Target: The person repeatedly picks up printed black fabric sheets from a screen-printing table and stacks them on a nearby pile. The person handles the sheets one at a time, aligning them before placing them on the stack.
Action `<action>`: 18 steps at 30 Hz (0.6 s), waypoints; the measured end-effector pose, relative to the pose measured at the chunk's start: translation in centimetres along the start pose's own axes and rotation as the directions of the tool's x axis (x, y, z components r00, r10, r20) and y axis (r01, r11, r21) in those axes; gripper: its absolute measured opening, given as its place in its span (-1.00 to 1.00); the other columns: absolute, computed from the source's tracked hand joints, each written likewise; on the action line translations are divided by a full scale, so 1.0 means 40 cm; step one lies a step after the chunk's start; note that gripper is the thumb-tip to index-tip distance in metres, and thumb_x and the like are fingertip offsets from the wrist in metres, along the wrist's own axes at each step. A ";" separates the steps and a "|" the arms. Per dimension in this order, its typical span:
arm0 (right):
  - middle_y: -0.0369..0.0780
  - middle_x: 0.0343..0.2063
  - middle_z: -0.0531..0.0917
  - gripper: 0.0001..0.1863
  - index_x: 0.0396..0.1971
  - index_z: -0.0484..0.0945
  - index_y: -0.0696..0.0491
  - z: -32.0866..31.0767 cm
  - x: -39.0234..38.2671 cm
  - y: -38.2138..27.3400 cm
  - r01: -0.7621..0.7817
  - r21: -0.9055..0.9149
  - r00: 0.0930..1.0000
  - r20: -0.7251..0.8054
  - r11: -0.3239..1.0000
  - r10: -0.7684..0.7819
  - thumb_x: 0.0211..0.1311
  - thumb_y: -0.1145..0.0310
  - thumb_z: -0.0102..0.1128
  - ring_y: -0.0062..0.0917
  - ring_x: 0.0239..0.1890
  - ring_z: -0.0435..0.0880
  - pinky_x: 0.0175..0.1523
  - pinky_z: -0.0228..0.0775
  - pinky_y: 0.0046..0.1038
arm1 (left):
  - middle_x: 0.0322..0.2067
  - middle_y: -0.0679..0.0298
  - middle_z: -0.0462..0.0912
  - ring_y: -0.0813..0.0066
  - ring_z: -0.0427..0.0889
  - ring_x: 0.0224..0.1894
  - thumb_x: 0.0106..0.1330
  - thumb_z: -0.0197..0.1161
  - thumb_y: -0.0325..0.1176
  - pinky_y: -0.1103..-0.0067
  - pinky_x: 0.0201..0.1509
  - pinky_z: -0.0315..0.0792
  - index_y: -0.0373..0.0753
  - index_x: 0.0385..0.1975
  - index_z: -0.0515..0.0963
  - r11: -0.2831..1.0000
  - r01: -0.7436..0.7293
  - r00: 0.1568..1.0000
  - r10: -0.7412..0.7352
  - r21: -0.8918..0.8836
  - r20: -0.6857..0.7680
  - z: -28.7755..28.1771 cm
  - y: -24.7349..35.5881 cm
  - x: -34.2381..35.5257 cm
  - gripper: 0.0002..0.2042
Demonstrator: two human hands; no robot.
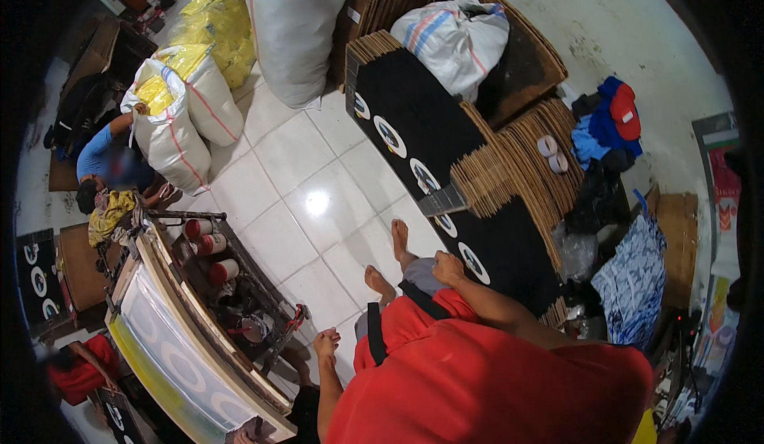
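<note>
While the right hand (448,268) is resting curled on the knee, just beside a black printed cardboard stack (509,261), nothing is being held. The left hand (325,340) is hanging loosely clenched near the wooden-framed printing screen (191,348), its fingertips being hard to see.

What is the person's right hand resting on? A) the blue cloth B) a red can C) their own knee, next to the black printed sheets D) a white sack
C: the right hand lies on the person's own knee, close beside the stack of black printed sheets, touching none of the other things.

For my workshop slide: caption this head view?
Right hand on stacked black cardboard sheets; left hand beside a screen-printing frame.
</note>
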State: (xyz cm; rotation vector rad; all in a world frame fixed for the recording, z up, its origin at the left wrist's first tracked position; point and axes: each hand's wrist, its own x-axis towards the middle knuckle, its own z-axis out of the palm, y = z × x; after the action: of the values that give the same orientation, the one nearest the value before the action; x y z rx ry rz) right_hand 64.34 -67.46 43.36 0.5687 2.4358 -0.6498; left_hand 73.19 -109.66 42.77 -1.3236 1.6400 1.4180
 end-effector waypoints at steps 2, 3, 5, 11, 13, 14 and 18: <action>-0.01 -0.29 0.60 -0.72 -0.29 0.54 0.05 0.014 -0.046 0.013 -0.001 0.067 1.000 0.010 0.998 0.000 -0.07 0.32 0.16 -0.15 -0.15 0.56 -0.03 0.38 -0.25 | -0.55 0.32 0.57 0.54 0.54 -0.48 0.14 0.18 -0.28 0.63 -0.45 0.29 -0.18 -0.39 0.51 0.998 0.040 0.999 -0.040 0.058 -0.002 -0.026 -0.037 -0.013 -0.86; -0.01 -0.27 0.59 -0.67 -0.25 0.53 0.06 0.020 -0.060 0.022 -0.006 0.064 0.997 0.079 0.998 0.001 -0.09 0.33 0.07 -0.15 -0.14 0.55 0.00 0.37 -0.25 | -0.55 0.33 0.57 0.53 0.54 -0.48 0.13 0.19 -0.26 0.61 -0.44 0.29 -0.17 -0.39 0.50 0.994 0.059 0.998 -0.060 0.091 0.009 -0.036 -0.059 -0.022 -0.85; 0.00 -0.27 0.59 -0.68 -0.26 0.54 0.07 0.036 -0.088 0.048 -0.027 0.086 0.992 0.121 0.996 0.016 -0.09 0.32 0.07 -0.15 -0.13 0.55 -0.01 0.37 -0.25 | -0.55 0.33 0.57 0.51 0.55 -0.47 0.12 0.20 -0.24 0.57 -0.43 0.31 -0.17 -0.41 0.50 0.988 0.083 0.996 -0.087 0.132 0.026 -0.049 -0.099 -0.029 -0.84; -0.02 -0.29 0.60 -0.72 -0.33 0.57 0.07 0.049 -0.115 0.150 -0.008 0.124 0.985 0.175 0.992 -0.014 -0.08 0.29 0.09 -0.16 -0.15 0.57 -0.04 0.39 -0.26 | -0.55 0.33 0.56 0.50 0.54 -0.49 0.11 0.22 -0.25 0.53 -0.39 0.32 -0.17 -0.40 0.47 0.994 0.050 0.998 -0.052 0.097 0.021 -0.012 -0.162 -0.026 -0.83; -0.04 -0.32 0.62 -0.73 -0.37 0.59 0.06 0.036 -0.109 0.175 -0.027 0.093 0.982 0.189 0.995 0.009 -0.10 0.28 0.14 -0.19 -0.20 0.59 -0.06 0.41 -0.29 | -0.56 0.34 0.56 0.53 0.53 -0.51 0.11 0.22 -0.27 0.54 -0.38 0.31 -0.18 -0.38 0.46 0.998 0.019 1.000 -0.019 0.056 0.005 0.027 -0.154 -0.042 -0.83; -0.04 -0.32 0.62 -0.73 -0.37 0.59 0.06 0.027 -0.108 0.190 -0.010 0.114 0.980 0.196 0.993 -0.013 -0.11 0.28 0.15 -0.20 -0.20 0.59 -0.07 0.41 -0.30 | -0.56 0.35 0.56 0.54 0.53 -0.51 0.12 0.22 -0.27 0.54 -0.38 0.31 -0.18 -0.37 0.45 0.999 -0.001 1.000 0.001 0.032 0.011 0.050 -0.150 -0.055 -0.83; -0.06 -0.31 0.62 -0.73 -0.36 0.58 0.07 -0.001 -0.093 0.277 0.033 0.182 0.983 0.170 0.983 -0.064 -0.15 0.32 0.18 -0.25 -0.20 0.59 -0.09 0.42 -0.35 | -0.58 0.37 0.54 0.58 0.51 -0.52 0.13 0.20 -0.30 0.58 -0.39 0.30 -0.20 -0.36 0.45 0.998 -0.055 0.998 0.055 -0.017 0.000 0.155 -0.158 -0.118 -0.84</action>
State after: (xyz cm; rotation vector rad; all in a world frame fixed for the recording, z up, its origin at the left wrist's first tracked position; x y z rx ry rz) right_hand 72.87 -59.60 42.07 0.5006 2.2473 -0.9071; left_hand 79.60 -101.93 43.12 -1.2968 1.6794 1.4671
